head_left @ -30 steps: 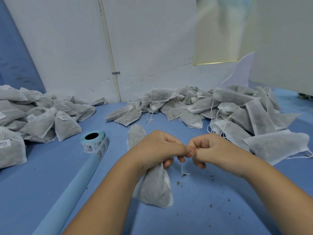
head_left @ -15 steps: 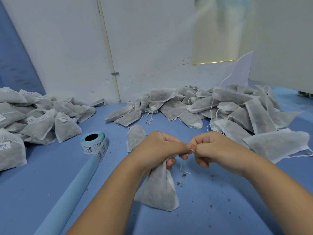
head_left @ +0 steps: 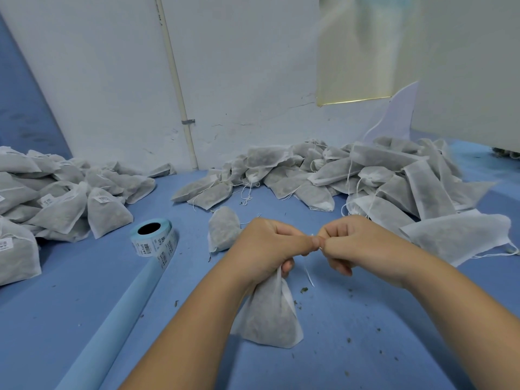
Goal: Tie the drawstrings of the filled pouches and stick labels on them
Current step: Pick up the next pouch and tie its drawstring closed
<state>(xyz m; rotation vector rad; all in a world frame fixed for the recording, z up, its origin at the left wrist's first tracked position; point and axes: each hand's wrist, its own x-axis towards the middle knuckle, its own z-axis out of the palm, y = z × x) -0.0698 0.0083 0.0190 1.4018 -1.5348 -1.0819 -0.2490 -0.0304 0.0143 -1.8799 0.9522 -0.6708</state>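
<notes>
Filled pouch (head_left: 267, 313) standing directly under left hand (head_left: 270, 246), long axis near vertical, base resting on blue table (head_left: 365, 347), neck bunched in left fist. Right hand (head_left: 357, 246) just beside left hand, thumbs touching, both pinching thin white drawstring (head_left: 309, 275), loose end dangling below pinch. Left hand nearer pouch. Fabric soft, white, non-woven, semi-sheer, bulging with dark filling. Label roll (head_left: 152, 239) lying left of left hand, well apart.

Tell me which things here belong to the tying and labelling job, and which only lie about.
Job: left hand gripping the pouch neck; right hand pinching its drawstring; label roll; untied pile; labelled pile.
Lying about: light-blue strip; loose crumbs; wall pipe.
</notes>
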